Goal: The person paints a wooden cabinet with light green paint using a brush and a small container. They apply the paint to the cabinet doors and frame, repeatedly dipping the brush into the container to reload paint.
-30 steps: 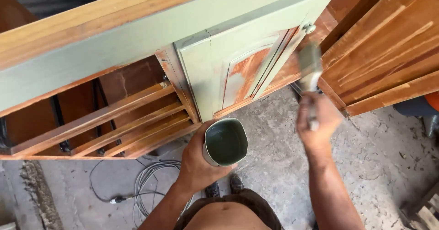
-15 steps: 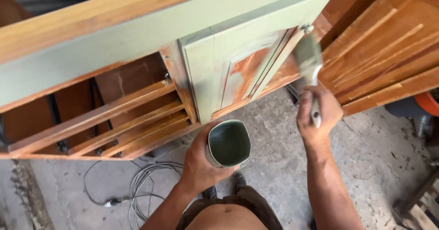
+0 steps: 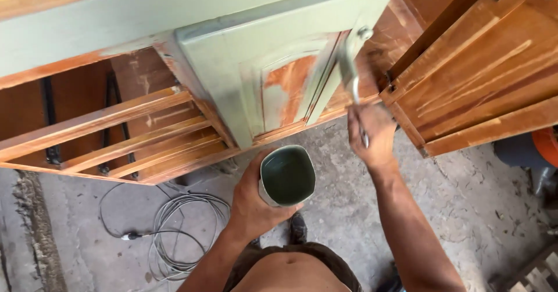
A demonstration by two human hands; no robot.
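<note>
My left hand grips a cut-off plastic cup holding green paint, held just below the cabinet. My right hand holds a paintbrush, blurred by motion, with its bristles against the right edge of the cabinet door. That door is mostly sage green, with bare orange-brown wood still showing in its raised centre panel. A small knob sits at the door's upper right corner, next to the brush.
The wooden cabinet has a green-painted top rail and bare slats at left. An unpainted wooden door hangs at right. A coiled grey cable lies on the concrete floor. An orange object sits at the far right.
My right hand has swept the brush leftward onto the door's right edge. The cup in my left hand stays below the cabinet, and the view has drawn closer.
</note>
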